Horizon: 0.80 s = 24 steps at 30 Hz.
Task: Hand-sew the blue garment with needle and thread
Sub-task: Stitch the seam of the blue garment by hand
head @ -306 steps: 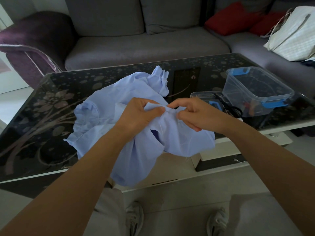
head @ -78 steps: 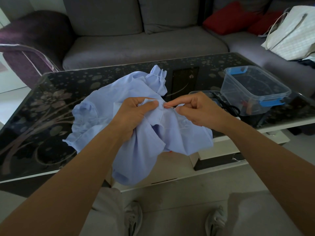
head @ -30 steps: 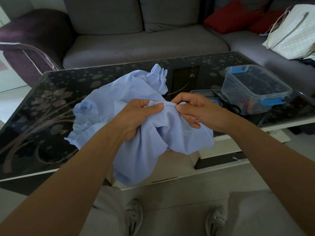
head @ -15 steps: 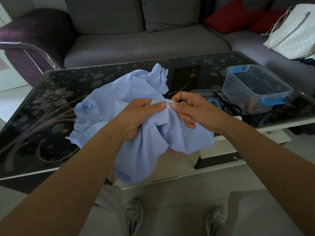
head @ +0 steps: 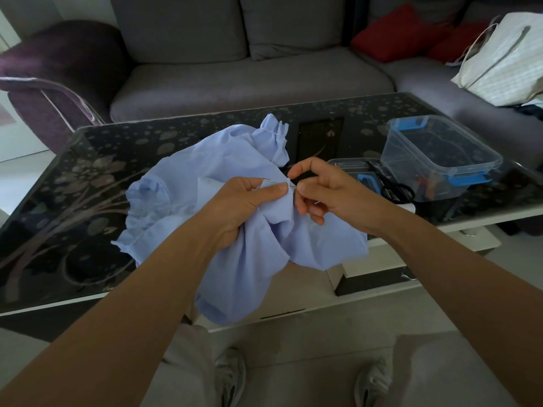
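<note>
There it is: the needle [head: 271, 181] shows at mid-frame now, a thin line slanting up-left through the fold of the blue garment [head: 205, 171], where half a second ago we saw only cloth. Its tip pokes out above our left hand [head: 244, 207]. Our right hand [head: 332, 192] has eased its pinch. The forefinger [head: 305, 164] arches up off the fold, and the thumb now nips the needle's right end.

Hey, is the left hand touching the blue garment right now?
Touching. The head view shows the left hand gripping a bunched fold of the garment, with the thumb pressed flat onto the cloth.
</note>
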Each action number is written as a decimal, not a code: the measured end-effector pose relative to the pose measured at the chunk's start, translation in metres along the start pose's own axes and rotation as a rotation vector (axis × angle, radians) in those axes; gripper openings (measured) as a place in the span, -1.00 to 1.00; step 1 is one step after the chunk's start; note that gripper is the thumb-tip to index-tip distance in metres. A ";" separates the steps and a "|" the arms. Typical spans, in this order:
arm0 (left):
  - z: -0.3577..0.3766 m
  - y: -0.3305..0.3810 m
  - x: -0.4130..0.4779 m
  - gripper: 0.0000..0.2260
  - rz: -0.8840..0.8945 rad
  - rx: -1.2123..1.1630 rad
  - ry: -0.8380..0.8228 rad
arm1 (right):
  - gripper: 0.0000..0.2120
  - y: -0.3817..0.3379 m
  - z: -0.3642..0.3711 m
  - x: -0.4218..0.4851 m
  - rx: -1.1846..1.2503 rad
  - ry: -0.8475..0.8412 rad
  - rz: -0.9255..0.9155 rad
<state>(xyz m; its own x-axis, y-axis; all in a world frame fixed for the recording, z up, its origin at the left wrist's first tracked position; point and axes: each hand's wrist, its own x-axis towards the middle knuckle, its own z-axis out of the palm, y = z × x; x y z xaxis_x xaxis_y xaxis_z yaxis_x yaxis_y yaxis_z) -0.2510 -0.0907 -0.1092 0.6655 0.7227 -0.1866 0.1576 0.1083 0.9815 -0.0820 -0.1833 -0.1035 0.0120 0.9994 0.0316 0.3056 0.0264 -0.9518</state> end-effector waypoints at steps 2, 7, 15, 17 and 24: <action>0.000 0.000 0.002 -0.61 0.008 0.009 0.015 | -0.83 0.001 0.001 0.001 -0.077 0.070 -0.006; 0.001 -0.003 0.005 -0.67 0.021 0.040 0.113 | -0.83 0.004 0.000 0.005 -0.249 0.273 -0.221; 0.007 -0.002 0.001 -0.60 0.036 0.090 0.060 | -0.92 0.008 0.009 0.007 -0.391 0.270 -0.360; 0.006 -0.003 0.002 -0.64 0.027 0.098 0.066 | -0.88 0.008 0.011 0.007 -0.442 0.274 -0.406; 0.003 -0.008 0.008 -0.62 0.003 0.113 0.183 | -0.92 -0.008 0.017 -0.002 -0.186 0.027 -0.409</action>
<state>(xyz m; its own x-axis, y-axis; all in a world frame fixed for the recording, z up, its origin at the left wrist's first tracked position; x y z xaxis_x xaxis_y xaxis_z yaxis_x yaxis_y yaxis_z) -0.2450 -0.0881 -0.1181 0.5241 0.8360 -0.1629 0.2437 0.0361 0.9692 -0.1006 -0.1853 -0.1012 -0.1218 0.9067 0.4038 0.4566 0.4124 -0.7883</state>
